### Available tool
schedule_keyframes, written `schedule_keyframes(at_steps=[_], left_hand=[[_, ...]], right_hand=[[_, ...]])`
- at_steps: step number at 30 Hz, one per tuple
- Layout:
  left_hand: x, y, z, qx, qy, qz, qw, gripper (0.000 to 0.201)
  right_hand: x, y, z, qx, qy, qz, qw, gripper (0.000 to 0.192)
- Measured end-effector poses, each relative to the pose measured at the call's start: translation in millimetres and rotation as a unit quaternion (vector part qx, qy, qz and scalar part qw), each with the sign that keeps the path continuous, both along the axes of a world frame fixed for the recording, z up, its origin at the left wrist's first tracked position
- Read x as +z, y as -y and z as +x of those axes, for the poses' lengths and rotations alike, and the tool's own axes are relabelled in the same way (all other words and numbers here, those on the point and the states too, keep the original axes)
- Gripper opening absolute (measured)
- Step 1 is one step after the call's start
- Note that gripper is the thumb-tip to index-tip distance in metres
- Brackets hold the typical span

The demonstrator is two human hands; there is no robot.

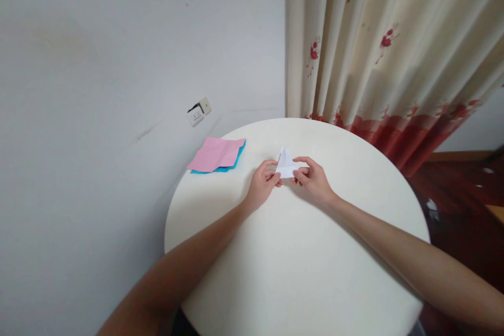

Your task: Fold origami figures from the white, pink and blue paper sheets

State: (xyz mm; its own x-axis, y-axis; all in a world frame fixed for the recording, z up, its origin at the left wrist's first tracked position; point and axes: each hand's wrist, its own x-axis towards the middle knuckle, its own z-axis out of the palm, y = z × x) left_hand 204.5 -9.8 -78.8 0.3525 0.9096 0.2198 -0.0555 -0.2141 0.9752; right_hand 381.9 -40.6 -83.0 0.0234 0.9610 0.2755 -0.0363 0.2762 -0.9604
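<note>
A small piece of folded white paper [285, 164], roughly triangular with a band along its lower edge, is held between both hands over the round table. My left hand [264, 182] pinches its left lower corner, thumb in front and fingers behind. On the other side, my right hand [313, 178] grips the right lower corner between thumb and fingers. The paper's peak points away from me. Parts of the fingers behind the paper are hidden.
The white round table [299, 262] stands against a pale wall. Pink paper [217, 152] lies over blue paper [241, 153] at its left rear. A wall socket [196, 115] is beyond them. A flowered curtain [378, 47] hangs at the right rear.
</note>
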Motion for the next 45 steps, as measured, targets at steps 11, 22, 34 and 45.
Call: schedule_keyframes(at_steps=[11,22,34,45], left_hand=[[2.1,1,1,-0.008,0.009,-0.025,1.000,0.036],[-3.4,-2,-3,-0.008,0.046,-0.060,0.997,0.038],[-0.5,-1,-2,-0.014,0.094,-0.071,0.993,0.033],[-2.0,-2,2,0.065,0.037,-0.001,0.997,0.029]], right_hand=[[-1.2,0,0,-0.002,0.007,0.008,1.000,0.032],[4.3,2,0,0.001,-0.023,-0.005,1.000,0.031],[6.9,8,-1,-0.008,0.032,0.045,0.998,0.025],[7.3,7,-2,-0.019,0.020,0.020,0.999,0.046]])
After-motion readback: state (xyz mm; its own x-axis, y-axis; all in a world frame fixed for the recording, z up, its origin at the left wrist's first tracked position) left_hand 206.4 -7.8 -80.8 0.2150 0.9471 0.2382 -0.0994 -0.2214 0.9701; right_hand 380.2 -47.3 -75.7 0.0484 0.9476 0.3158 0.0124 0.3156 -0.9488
